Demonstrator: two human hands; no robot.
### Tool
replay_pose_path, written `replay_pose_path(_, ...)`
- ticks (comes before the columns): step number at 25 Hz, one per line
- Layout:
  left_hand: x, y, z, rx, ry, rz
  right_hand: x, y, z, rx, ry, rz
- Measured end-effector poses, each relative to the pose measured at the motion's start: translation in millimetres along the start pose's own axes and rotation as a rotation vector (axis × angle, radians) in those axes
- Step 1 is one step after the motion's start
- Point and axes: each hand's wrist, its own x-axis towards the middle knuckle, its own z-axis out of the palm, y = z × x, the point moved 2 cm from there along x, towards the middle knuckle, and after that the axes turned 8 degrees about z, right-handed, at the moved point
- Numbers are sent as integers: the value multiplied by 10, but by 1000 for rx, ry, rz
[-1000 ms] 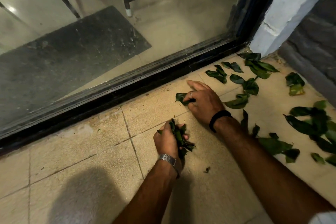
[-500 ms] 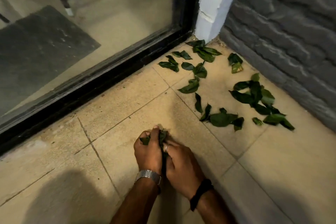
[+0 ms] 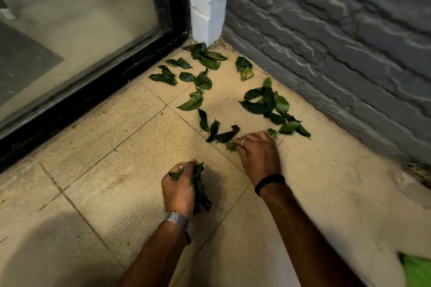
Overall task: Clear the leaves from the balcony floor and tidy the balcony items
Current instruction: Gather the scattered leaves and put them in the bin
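Now the left hand (image 3: 179, 190) grips a bunch (image 3: 200, 190) of leaves, while the right hand (image 3: 257, 154), apart from it unlike half a second ago, pinches a leaf (image 3: 231, 146) on the floor (image 3: 112, 170). More leaves (image 3: 268, 102) lie just beyond, toward the corner between door frame (image 3: 88, 98) and wall (image 3: 338, 53); bare tile spreads left.

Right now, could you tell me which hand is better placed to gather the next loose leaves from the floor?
The right hand, probably: it already pinches a leaf beside the scattered leaves. The left hand grips a full bunch of leaves.
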Motion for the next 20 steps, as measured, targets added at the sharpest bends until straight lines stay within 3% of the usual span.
replay_pose_path(4,-47,-51,34,-17,-96,0,-617,-237,-222,614,162,153)
replay_pose_path(7,-99,-69,87,-122,-178,-35,-998,-704,-191,688,-60,196)
replay_pose_path(10,-74,-69,-3,-68,-110,-30,-956,-694,-301,830,-378,137)
replay_pose_path(11,-57,-53,-37,-52,-78,-23,-867,-589,-370,872,-405,142)
replay_pose_path(13,-23,-9,-66,-41,-53,-20,-559,-230,-418,799,-199,259)
replay_pose_path(15,-16,43,-85,-63,-41,-42,-203,108,-347,504,10,317)
replay_pose_path(17,-17,77,-105,-91,-37,-66,3,273,-170,229,-7,245)
replay_pose_path(20,-21,125,-163,-147,-33,-121,97,256,-26,281,7,105)
